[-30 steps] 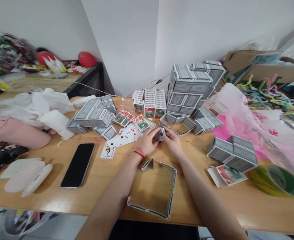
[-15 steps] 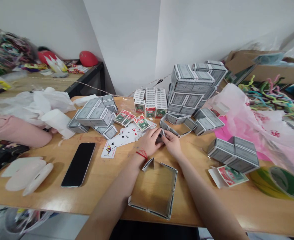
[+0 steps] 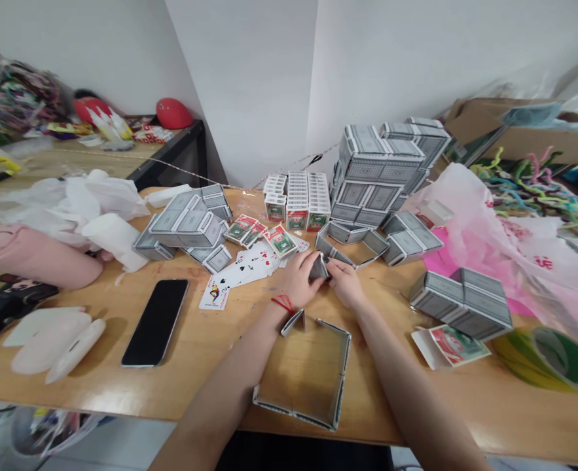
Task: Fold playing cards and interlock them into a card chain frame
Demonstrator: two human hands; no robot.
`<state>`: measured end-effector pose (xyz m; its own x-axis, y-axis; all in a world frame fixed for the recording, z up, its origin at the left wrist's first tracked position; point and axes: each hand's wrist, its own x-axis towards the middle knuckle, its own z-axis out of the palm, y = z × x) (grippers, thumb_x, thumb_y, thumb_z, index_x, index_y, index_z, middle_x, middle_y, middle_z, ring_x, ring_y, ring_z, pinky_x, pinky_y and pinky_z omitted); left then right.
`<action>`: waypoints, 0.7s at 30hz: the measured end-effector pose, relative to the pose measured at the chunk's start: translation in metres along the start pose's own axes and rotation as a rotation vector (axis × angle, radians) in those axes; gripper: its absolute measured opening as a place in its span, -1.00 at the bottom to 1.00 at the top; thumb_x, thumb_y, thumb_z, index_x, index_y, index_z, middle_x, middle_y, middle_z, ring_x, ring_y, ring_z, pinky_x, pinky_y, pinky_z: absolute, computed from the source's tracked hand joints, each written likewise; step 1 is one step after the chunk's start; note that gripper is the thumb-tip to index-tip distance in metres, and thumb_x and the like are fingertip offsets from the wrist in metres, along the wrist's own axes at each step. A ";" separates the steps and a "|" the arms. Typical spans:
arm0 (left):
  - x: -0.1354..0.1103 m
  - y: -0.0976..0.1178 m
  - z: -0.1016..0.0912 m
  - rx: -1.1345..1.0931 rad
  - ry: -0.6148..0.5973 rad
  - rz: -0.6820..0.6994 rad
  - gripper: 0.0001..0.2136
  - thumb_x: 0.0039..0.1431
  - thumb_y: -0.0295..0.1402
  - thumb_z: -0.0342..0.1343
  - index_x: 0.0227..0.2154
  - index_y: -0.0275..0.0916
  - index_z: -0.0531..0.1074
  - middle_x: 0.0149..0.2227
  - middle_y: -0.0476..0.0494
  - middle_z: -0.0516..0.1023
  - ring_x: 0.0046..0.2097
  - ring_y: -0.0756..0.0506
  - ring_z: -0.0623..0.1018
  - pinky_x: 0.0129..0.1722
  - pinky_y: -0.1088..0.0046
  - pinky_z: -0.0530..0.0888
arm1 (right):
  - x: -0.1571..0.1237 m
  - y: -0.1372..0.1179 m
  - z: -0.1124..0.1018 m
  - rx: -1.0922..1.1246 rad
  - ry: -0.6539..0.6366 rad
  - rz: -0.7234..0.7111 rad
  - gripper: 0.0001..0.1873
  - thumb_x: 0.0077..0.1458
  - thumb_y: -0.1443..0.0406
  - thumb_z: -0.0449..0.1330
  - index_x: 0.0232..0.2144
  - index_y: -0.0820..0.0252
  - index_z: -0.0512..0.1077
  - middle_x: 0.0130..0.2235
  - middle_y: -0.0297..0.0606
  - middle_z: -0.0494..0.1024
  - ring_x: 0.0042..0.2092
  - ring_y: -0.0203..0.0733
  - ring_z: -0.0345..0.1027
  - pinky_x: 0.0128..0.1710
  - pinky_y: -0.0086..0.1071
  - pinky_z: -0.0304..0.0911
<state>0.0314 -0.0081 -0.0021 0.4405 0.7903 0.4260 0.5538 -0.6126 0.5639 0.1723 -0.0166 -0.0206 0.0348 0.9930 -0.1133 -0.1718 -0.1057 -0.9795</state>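
Observation:
Both hands meet at the middle of the table around a grey-backed playing card (image 3: 319, 267), which looks folded. My left hand (image 3: 299, 278) is closed on it from the left, a red string at the wrist. From the right, the fingers of my right hand (image 3: 343, 280) pinch its edge. Between my forearms stands a square outline of folded cards (image 3: 346, 353), with a gap at its upper left side. Beyond my hands is another ring of folded cards (image 3: 352, 252). Loose face-up cards (image 3: 247, 269) lie fanned to the left of my hands, partly under a green-and-red card box (image 3: 279, 241).
A tall stack of card-built blocks (image 3: 374, 170) rises at the back right, beside rows of card boxes (image 3: 297, 199). More blocks stand left (image 3: 185, 222) and right (image 3: 460, 301). A phone (image 3: 155, 322) lies left; green-yellow tape (image 3: 514, 353) sits right, near a pink plastic bag (image 3: 475, 216).
My right fingers have shifted slightly along the card, and more of its grey back shows between my hands. The things on the table keep their places.

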 end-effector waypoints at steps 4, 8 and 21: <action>0.000 0.001 -0.002 -0.048 0.009 0.023 -0.47 -0.03 -0.38 0.09 0.04 -0.21 0.10 0.04 -0.22 0.22 0.09 -0.18 0.24 0.08 0.13 0.24 | -0.003 -0.006 0.003 0.182 -0.055 0.102 -0.73 -0.15 0.08 0.20 -0.46 0.15 0.42 -0.51 -0.34 0.45 -0.43 -0.23 0.31 -0.44 -0.38 0.24; 0.000 0.003 -0.004 -0.086 0.012 0.033 -0.47 -0.04 -0.39 0.08 0.04 -0.23 0.10 0.04 -0.23 0.22 0.09 -0.17 0.25 0.08 0.14 0.25 | -0.007 -0.012 0.009 0.233 -0.104 0.144 -0.68 -0.12 0.06 0.16 -0.37 0.15 0.41 -0.38 -0.29 0.51 -0.34 -0.16 0.36 -0.36 -0.31 0.27; 0.001 0.006 -0.005 -0.132 0.040 0.042 -0.47 -0.09 -0.34 0.11 0.01 -0.22 0.16 0.01 -0.21 0.24 0.05 -0.15 0.28 0.06 0.19 0.28 | -0.009 -0.004 0.010 0.046 -0.047 -0.003 -0.70 -0.06 0.05 0.12 -0.49 0.16 0.44 -0.42 -0.33 0.50 -0.37 -0.23 0.30 -0.34 -0.39 0.23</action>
<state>0.0321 -0.0106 0.0050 0.4317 0.7655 0.4771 0.4368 -0.6402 0.6320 0.1625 -0.0244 -0.0138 -0.0107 0.9948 -0.1012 -0.2173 -0.1011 -0.9709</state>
